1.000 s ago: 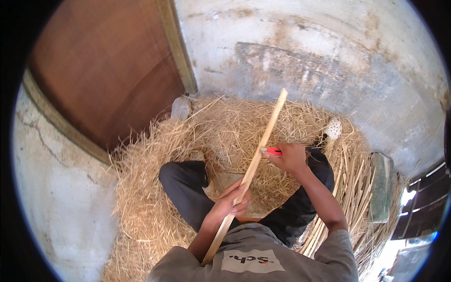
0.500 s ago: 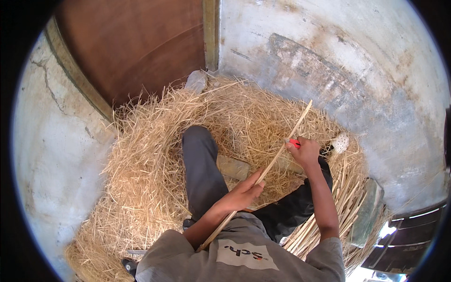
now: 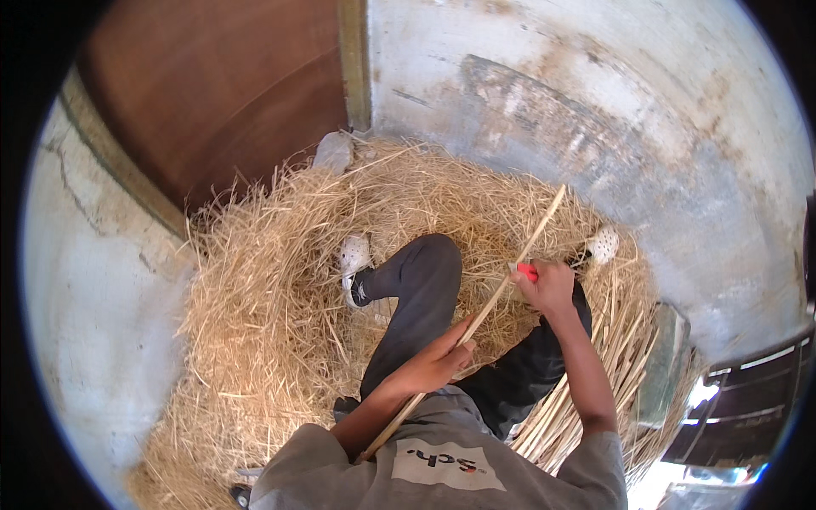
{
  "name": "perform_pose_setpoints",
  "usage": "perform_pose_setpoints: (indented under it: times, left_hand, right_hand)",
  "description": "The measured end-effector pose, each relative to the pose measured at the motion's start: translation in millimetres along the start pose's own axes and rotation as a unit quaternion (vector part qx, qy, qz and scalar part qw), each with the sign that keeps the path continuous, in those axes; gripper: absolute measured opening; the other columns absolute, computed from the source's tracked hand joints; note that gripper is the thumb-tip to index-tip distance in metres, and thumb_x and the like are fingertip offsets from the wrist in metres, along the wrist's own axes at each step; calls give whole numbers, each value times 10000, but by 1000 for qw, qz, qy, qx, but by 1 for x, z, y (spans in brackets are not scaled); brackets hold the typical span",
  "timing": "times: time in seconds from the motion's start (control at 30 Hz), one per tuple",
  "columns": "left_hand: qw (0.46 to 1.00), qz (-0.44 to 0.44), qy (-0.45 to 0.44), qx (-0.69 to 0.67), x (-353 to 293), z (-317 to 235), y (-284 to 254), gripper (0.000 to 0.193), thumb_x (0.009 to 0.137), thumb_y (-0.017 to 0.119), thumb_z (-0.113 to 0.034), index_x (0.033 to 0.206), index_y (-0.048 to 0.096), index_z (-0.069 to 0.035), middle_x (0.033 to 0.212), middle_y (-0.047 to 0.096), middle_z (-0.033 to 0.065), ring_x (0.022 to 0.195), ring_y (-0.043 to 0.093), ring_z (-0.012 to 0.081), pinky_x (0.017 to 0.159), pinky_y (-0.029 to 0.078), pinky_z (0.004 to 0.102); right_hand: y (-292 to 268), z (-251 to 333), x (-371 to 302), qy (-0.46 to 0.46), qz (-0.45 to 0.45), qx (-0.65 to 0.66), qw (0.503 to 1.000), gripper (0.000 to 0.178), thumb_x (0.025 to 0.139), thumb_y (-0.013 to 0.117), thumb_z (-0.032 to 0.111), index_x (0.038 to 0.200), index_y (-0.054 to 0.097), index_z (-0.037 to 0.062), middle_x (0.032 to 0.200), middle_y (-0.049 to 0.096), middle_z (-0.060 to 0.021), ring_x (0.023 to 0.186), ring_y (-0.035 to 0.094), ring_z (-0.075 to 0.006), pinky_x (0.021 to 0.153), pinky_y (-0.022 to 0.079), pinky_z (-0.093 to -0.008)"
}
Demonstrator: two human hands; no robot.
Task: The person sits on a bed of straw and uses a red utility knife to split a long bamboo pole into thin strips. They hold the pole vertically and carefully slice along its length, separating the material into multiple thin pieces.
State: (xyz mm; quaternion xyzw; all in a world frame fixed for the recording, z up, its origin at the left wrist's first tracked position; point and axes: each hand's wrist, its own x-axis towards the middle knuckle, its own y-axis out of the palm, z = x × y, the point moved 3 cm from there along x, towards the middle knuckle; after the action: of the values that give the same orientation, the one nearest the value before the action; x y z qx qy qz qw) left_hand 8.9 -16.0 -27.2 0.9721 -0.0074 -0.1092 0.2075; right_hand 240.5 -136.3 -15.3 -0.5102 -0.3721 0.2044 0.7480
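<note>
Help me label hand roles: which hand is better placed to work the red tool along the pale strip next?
Probably the right hand: it holds the red tool at the upper part of the pale strip. The left hand grips the strip lower down, so it seems better suited to steadying.

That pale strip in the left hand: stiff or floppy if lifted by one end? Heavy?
Probably fairly stiff: the strip runs nearly straight beyond the left hand. Likely light, as it looks slender for its length. It may bow if pushed sideways, being so narrow and long.
</note>
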Motion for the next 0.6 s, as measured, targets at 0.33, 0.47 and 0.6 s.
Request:
perform_pose_setpoints:
  times: [0.33, 0.47, 0.6]
  left_hand:
    - [994, -38, 19, 103, -5, 7, -6, 538, 1006, 442, -146, 1491, 243, -26, 902, 466, 9, 775, 425, 72, 690, 396, 229]
    - [999, -40, -20, -19, -7, 3, -10, 517, 1006, 439, -129, 1482, 265, -32, 867, 445, -14, 734, 391, 51, 632, 362, 206]
    - [999, -9, -29, 18, -42, -6, 7, 538, 1011, 397, -101, 1510, 197, -105, 756, 400, -21, 563, 334, 37, 481, 299, 184]
  right_hand:
    - [-8, -66, 74, 80, 1, -93, 992, 676, 774, 522, 749, 724, 707, 100, 559, 602, -140, 578, 636, -318, 564, 502, -438]
    - [-11, -73, 89, 61, 50, -153, 985, 719, 802, 483, 739, 845, 735, 67, 671, 653, -180, 676, 668, -335, 636, 519, -450]
    - [-1, -239, 70, 408, -83, -55, 908, 802, 846, 399, 750, 816, 712, 12, 702, 649, -240, 748, 670, -390, 701, 501, -485]
